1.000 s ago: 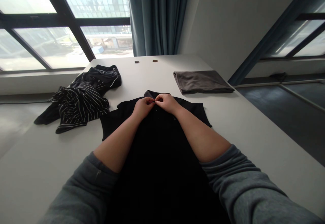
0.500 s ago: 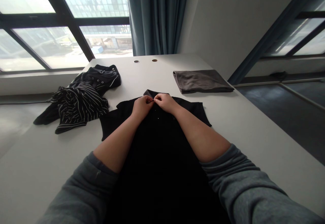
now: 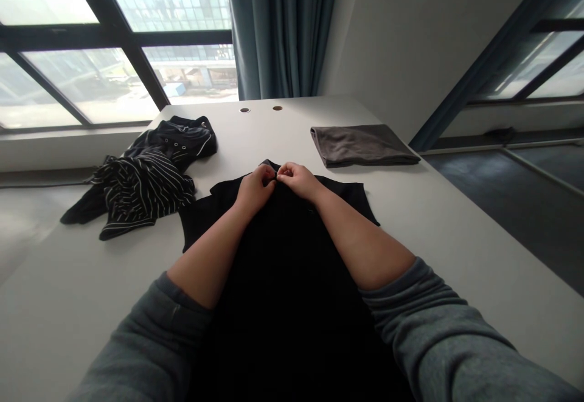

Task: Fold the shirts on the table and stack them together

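A black short-sleeved shirt with a collar lies spread on the white table, its collar end away from me. At the front of the collar, my left hand is closed in a pinch on the cloth. My right hand pinches the shirt just beside it, and the fingertips of both hands almost meet. Whatever small part of the placket sits between the fingers is too dark to make out. Both sleeves of the shirt stick out past my forearms.
Crumpled dark clothes, some with white stripes, lie at the table's left. A folded grey-brown cloth rests at the back right. Two round holes are set in the white table near its far edge. Behind it hang blue curtains beside a window.
My fingers have shifted slightly at the collar, with the left hand's fingers a little higher. Small white spots on the shirt's front no longer show.
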The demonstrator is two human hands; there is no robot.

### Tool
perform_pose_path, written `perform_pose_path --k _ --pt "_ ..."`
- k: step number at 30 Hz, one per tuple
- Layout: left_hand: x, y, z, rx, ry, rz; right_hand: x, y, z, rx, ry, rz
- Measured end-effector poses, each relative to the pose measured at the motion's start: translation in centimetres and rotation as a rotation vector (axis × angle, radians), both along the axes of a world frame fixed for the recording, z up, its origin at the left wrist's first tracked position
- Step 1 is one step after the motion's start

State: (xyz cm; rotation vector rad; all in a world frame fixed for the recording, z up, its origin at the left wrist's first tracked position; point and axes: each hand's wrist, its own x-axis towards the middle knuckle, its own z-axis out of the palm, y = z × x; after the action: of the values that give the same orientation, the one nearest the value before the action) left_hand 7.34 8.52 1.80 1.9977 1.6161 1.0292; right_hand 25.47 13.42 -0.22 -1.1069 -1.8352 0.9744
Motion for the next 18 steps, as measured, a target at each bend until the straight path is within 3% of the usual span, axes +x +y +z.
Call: perform_pose_path --k 4,11,18 --pt "-0.11 0.06 -0.24 0.019 -0.059 -0.037 0.47 0.08 0.01 -0.101 0.147 0.063" --pt "-0.23 0.55 -0.82 -0.041 -0.097 -0.048 0.71 -0.07 0.16 -0.023 0.117 0.049" --pt "-0.16 0.03 -0.18 0.145 0.047 -0.069 0.62 -0.25 0.17 -0.059 0.252 0.031"
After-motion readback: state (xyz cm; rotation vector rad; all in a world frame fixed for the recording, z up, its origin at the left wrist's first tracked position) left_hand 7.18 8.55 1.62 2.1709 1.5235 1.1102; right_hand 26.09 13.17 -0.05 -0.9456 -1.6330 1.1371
